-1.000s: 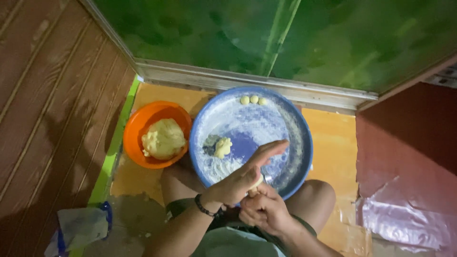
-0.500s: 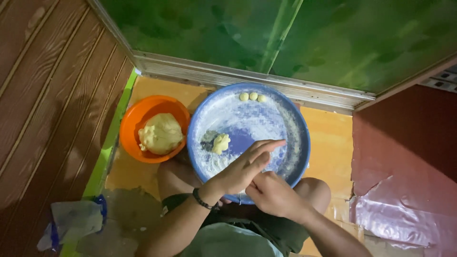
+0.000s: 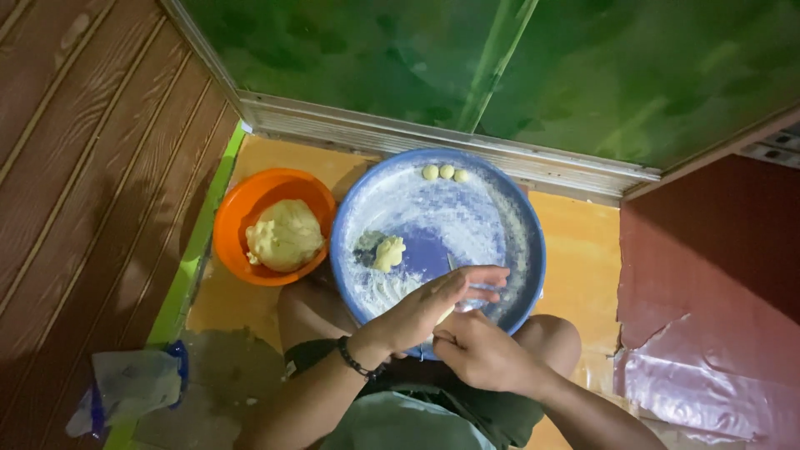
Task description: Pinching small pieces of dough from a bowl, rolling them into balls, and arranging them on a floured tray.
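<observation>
Blue tray (image 3: 533,242) centre free; orange bowl (image 3: 229,242) left, wall behind.

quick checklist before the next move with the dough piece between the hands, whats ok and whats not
1. Small dough piece pressed between left hand and right hand: cannot tell; only a pale sliver shows between the palms.
2. Hands over the round blue floured tray, so crumbs land on it: ok.
3. Bare floured space on the tray beside the three small pale dough balls at its far rim: ok.
4. Torn yellowish dough lump lying on the tray, apart from the hands: ok.
5. Large dough mass in the round orange plastic bowl beside the tray, close to the left hand: ok.
</observation>
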